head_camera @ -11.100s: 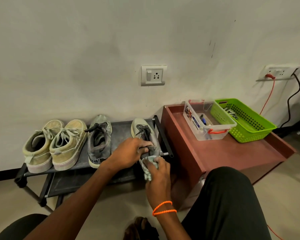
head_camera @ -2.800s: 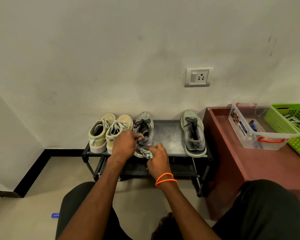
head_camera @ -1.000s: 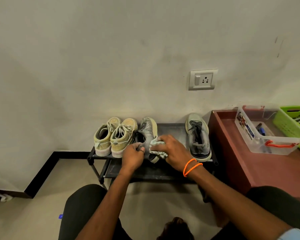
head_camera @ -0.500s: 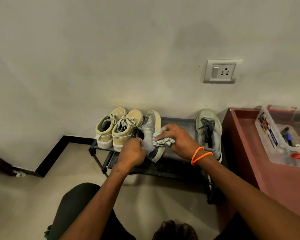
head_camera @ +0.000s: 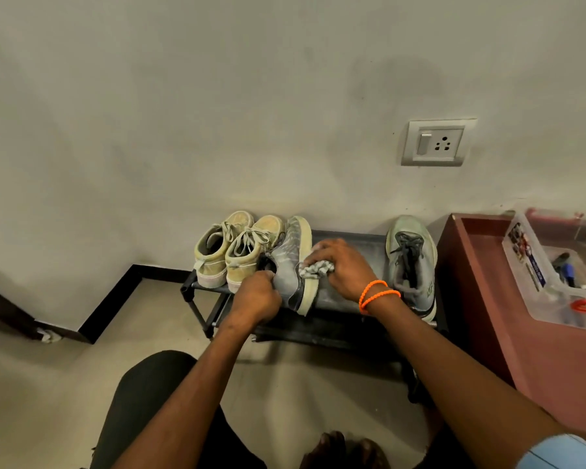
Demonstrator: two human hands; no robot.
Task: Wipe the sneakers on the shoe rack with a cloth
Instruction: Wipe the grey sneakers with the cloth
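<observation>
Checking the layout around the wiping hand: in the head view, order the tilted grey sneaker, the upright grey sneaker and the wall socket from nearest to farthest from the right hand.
From the right hand:
1. Tilted grey sneaker, touching, leftward.
2. Upright grey sneaker, rightward.
3. Wall socket, above.

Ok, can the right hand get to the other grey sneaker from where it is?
Probably yes. The right hand, holding the cloth, is on the bare shelf between the tilted sneaker and the other grey sneaker, with nothing between.
</observation>
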